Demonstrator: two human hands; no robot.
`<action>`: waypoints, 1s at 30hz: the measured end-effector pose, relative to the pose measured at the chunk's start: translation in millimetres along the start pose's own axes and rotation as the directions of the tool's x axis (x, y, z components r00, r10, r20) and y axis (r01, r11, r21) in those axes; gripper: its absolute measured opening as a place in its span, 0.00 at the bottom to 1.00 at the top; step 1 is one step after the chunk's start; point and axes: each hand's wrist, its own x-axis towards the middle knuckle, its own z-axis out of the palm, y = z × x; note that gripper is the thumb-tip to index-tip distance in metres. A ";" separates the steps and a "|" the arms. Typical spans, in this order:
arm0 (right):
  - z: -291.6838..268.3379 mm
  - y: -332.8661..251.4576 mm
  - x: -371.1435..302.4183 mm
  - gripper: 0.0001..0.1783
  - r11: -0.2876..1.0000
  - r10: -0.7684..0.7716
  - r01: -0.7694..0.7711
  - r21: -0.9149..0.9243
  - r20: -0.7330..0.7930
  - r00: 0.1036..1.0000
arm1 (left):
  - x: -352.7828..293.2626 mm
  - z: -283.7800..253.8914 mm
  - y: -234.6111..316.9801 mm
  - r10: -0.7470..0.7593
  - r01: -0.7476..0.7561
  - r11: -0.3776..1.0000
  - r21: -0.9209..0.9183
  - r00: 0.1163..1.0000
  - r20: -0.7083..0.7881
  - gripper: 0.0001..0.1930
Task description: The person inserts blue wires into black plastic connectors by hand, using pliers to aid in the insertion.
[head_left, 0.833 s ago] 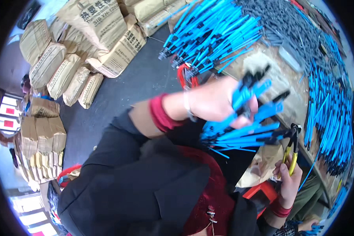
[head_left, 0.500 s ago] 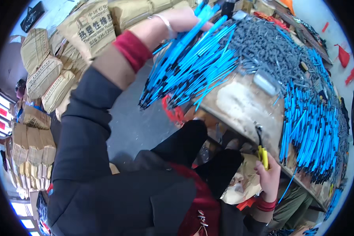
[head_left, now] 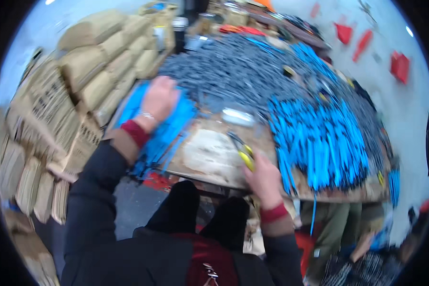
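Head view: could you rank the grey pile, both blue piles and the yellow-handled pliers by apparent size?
1. Grey pile
2. Right blue pile
3. Left blue pile, partly covered by the left hand
4. Yellow-handled pliers, in the right hand

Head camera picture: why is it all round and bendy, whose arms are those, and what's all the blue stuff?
There's no robot here, just a person using bare hands. A camera on their head looks down through a very wide lens, which bends straight edges. The dark sleeves belong to the person wearing it.

The right hand holds yellow-handled pliers. The left hand is at a bundle of thin blue strips; it's too blurry to tell whether it grips any.

On the wooden table there's also a bigger blue pile on the right and a heap of small grey pieces farther back.
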 end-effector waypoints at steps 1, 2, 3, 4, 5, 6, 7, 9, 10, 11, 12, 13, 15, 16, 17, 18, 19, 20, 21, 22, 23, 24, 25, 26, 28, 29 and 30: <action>10.6 3.3 2.7 0.27 0.999 -0.032 0.030 -0.038 -0.047 0.998 | 3.6 -6.2 -2.7 -0.107 0.108 0.994 -0.024 0.993 0.049 0.13; 22.1 4.6 4.9 0.28 0.996 -0.021 0.017 -0.092 -0.039 0.999 | 7.0 -14.8 -4.7 -0.095 0.093 0.994 -0.053 0.995 -0.038 0.12; 32.9 6.0 7.6 0.29 0.990 -0.016 0.011 -0.142 -0.033 0.999 | 9.7 -19.5 -14.5 -0.058 0.053 0.996 -0.076 0.996 -0.064 0.11; 44.2 8.5 8.1 0.29 0.983 -0.031 0.015 -0.185 -0.082 0.996 | 17.2 -28.4 -8.8 -0.074 0.071 0.993 -0.099 0.997 -0.033 0.11; 48.7 13.5 6.0 0.29 0.973 -0.053 0.023 -0.228 -0.127 0.991 | 26.2 -36.8 0.0 -0.092 0.092 0.989 -0.116 0.996 -0.001 0.11; 46.6 17.0 4.5 0.29 0.971 -0.035 0.002 -0.240 -0.134 0.990 | 32.8 -40.4 2.7 -0.078 0.077 0.988 -0.136 0.997 -0.003 0.11; 42.6 18.9 1.3 0.26 0.974 -0.076 0.033 -0.223 -0.187 0.979 | 37.7 -45.6 6.3 -0.077 0.075 0.990 -0.119 0.997 -0.015 0.12; 33.4 22.4 -2.8 0.20 0.975 -0.168 0.116 -0.190 -0.287 0.943 | 48.5 -61.9 23.0 -0.077 0.074 0.992 -0.103 0.997 -0.029 0.12; 28.3 22.7 -2.8 0.20 0.975 -0.172 0.122 -0.187 -0.285 0.943 | 53.8 -74.8 40.7 -0.130 0.123 0.954 -0.273 0.991 -0.007 0.13; 19.3 25.3 -1.8 0.18 0.985 -0.144 0.117 -0.124 -0.239 0.960 | 59.9 -86.5 62.2 -0.180 0.172 0.885 -0.432 0.983 0.022 0.13; 8.6 31.0 -3.4 0.15 0.993 -0.107 0.096 -0.066 -0.188 0.976 | 65.0 -92.5 84.7 -0.218 0.214 0.784 -0.583 0.974 0.064 0.14; -3.2 36.7 -5.2 0.12 0.997 -0.073 0.072 -0.009 -0.135 0.988 | 64.4 -100.3 109.0 -0.183 0.183 0.743 -0.644 0.981 0.067 0.14; -22.6 54.2 -2.0 0.07 1.000 0.021 -0.023 -0.015 -0.107 0.994 | 48.7 -107.4 156.0 -0.086 0.106 0.666 -0.738 0.994 0.066 0.15; -32.8 68.0 0.6 0.07 0.997 0.041 -0.048 -0.068 -0.096 0.995 | 38.0 -108.5 177.1 -0.017 0.060 0.632 -0.773 0.998 0.063 0.15; -42.0 81.1 4.8 0.07 0.991 0.054 -0.064 -0.118 -0.081 0.995 | 26.3 -106.5 192.5 0.046 0.048 0.609 -0.792 0.994 0.096 0.15; -56.5 90.6 9.2 0.08 0.988 0.078 -0.096 -0.125 -0.142 0.987 | 14.1 -104.6 205.5 0.111 0.032 0.583 -0.812 0.987 0.119 0.16; -66.9 97.4 18.5 0.09 0.985 0.090 -0.116 -0.125 -0.198 0.976 | -5.9 -90.2 215.3 0.074 0.114 0.502 -0.857 0.982 0.174 0.17; -75.7 101.3 31.7 0.10 0.957 0.146 -0.193 -0.219 -0.213 0.966 | -26.6 -71.3 222.8 0.041 0.193 0.412 -0.890 0.972 0.230 0.18; -89.0 108.9 38.4 0.11 0.903 0.216 -0.288 -0.319 -0.243 0.946 | -38.6 -60.3 231.9 0.060 0.247 0.419 -0.874 0.953 0.297 0.19; -91.9 120.8 44.5 0.11 0.900 0.214 -0.287 -0.327 -0.241 0.947 | -49.1 -48.9 238.4 0.078 0.298 0.428 -0.853 0.928 0.364 0.21; -89.0 133.6 52.8 0.11 0.863 0.259 -0.341 -0.372 -0.253 0.932 | -59.7 -38.4 244.7 0.075 0.297 0.423 -0.856 0.930 0.360 0.21; -83.2 141.9 59.2 0.11 0.824 0.299 -0.386 -0.416 -0.260 0.918 | -73.2 -30.7 251.2 0.106 0.160 0.579 -0.800 0.957 0.268 0.23; -74.2 147.2 64.1 0.11 0.829 0.287 -0.370 -0.420 -0.248 0.925 | -82.5 -24.4 254.3 0.148 0.024 0.715 -0.699 0.971 0.185 0.25; -61.6 151.9 67.3 0.11 0.787 0.302 -0.373 -0.492 -0.220 0.927 | -89.7 -18.4 255.3 0.121 0.049 0.723 -0.689 0.973 0.197 0.25; -48.5 159.0 73.7 0.12 0.755 0.310 -0.358 -0.549 -0.181 0.933 | -105.1 -11.7 253.9 0.203 0.014 0.771 -0.636 0.942 0.268 0.27; -40.7 152.3 80.0 0.13 0.778 0.291 -0.323 -0.539 -0.145 0.946 | -113.5 -6.1 247.6 0.205 0.021 0.727 -0.687 0.948 0.245 0.28; -47.9 148.5 80.4 0.12 0.792 0.300 -0.318 -0.521 -0.121 0.946 | -116.4 0.4 245.8 0.197 0.028 0.683 -0.730 0.955 0.221 0.29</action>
